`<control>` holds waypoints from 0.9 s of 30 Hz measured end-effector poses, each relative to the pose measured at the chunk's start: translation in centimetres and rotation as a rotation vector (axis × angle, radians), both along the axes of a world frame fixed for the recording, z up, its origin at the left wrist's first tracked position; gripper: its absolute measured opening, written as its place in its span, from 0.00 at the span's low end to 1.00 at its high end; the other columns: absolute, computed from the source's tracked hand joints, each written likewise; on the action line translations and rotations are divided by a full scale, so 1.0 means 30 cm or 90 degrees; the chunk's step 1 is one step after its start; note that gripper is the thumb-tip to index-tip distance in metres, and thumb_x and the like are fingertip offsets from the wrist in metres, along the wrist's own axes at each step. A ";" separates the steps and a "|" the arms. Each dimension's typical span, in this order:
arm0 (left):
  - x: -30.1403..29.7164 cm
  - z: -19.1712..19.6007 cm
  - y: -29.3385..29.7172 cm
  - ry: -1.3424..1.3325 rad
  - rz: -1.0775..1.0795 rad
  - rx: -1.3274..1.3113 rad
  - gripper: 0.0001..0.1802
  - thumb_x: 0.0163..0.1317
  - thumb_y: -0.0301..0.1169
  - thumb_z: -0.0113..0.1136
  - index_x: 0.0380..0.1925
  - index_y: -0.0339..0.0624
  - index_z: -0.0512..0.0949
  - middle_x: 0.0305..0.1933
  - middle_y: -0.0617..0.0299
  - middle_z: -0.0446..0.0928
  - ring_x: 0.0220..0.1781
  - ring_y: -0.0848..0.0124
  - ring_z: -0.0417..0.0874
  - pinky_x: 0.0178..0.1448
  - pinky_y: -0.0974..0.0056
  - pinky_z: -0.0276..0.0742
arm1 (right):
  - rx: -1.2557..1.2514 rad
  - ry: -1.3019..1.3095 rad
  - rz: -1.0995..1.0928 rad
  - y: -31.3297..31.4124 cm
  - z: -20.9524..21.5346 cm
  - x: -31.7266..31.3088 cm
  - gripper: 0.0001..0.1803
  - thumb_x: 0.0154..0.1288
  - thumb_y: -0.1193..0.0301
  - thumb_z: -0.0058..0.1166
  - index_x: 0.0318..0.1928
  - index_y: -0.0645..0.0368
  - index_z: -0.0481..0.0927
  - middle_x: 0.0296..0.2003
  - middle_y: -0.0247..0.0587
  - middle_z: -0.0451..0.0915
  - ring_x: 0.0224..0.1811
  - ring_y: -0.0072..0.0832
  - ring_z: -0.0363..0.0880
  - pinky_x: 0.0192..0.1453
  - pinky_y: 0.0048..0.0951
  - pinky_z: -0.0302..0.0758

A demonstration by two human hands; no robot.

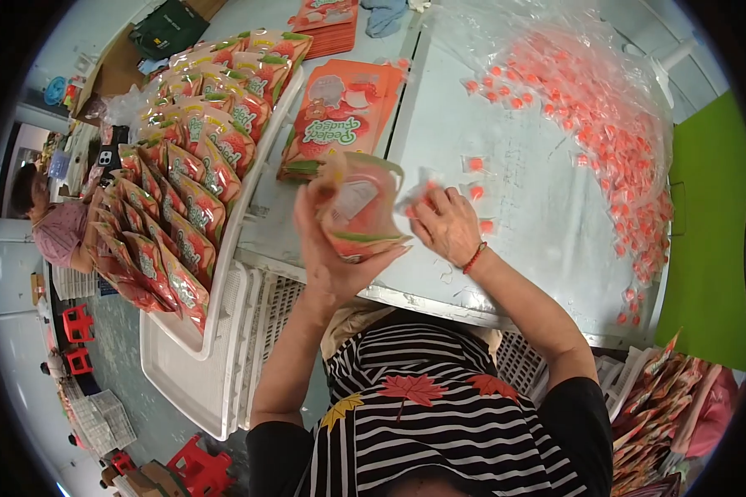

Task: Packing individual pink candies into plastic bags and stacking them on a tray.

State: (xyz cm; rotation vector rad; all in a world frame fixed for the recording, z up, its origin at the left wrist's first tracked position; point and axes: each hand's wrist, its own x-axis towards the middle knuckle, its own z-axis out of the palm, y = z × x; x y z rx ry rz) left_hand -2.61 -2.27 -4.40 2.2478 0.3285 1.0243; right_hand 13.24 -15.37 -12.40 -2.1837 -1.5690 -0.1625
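Glossy plastic pouch (358, 211), orange and pink with a pale window and a green strip near its bottom edge, sits upright in the left hand (327, 248), whose fingers are clamped around its lower half above the near edge of the metal table (522, 207). Right hand (446, 224) is just beside the pouch's open mouth, fingertips pinched together on a few small clear-wrapped candies (419, 199); a red string bracelet (473, 258) circles that wrist. More small orange candies in crinkly transparent wrappers lie loose on the table just past the hand, and a big heap of them (597, 108) spills from a clear film bag further right. Flat stack of empty pouches (340, 116) lies behind the held one. To the left, a white plastic tray (224, 273) holds rows of filled pouches (191, 166), standing tilted and overlapping. White slotted crates (265, 331) stand between tray and table
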 end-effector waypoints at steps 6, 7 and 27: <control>0.083 0.040 -0.036 0.080 0.045 0.094 0.71 0.28 0.37 0.84 0.67 0.30 0.43 0.63 0.42 0.59 0.62 0.50 0.64 0.64 0.49 0.62 | 0.266 0.132 -0.036 0.021 0.050 0.089 0.06 0.59 0.69 0.57 0.33 0.56 0.76 0.21 0.35 0.72 0.24 0.31 0.76 0.24 0.35 0.73; 0.102 0.045 -0.041 0.089 0.045 0.128 0.70 0.27 0.39 0.84 0.66 0.29 0.45 0.62 0.42 0.59 0.62 0.49 0.64 0.64 0.48 0.61 | 0.419 0.441 -0.107 0.023 0.072 0.101 0.06 0.62 0.68 0.56 0.34 0.55 0.75 0.26 0.35 0.75 0.24 0.27 0.74 0.26 0.29 0.72; 0.265 -0.023 -0.095 0.021 0.048 0.237 0.58 0.36 0.47 0.77 0.62 0.29 0.57 0.59 0.44 0.65 0.57 0.45 0.66 0.60 0.43 0.62 | 0.703 0.903 0.011 -0.007 0.405 0.085 0.16 0.71 0.60 0.45 0.44 0.60 0.76 0.39 0.34 0.78 0.50 0.23 0.75 0.52 0.27 0.70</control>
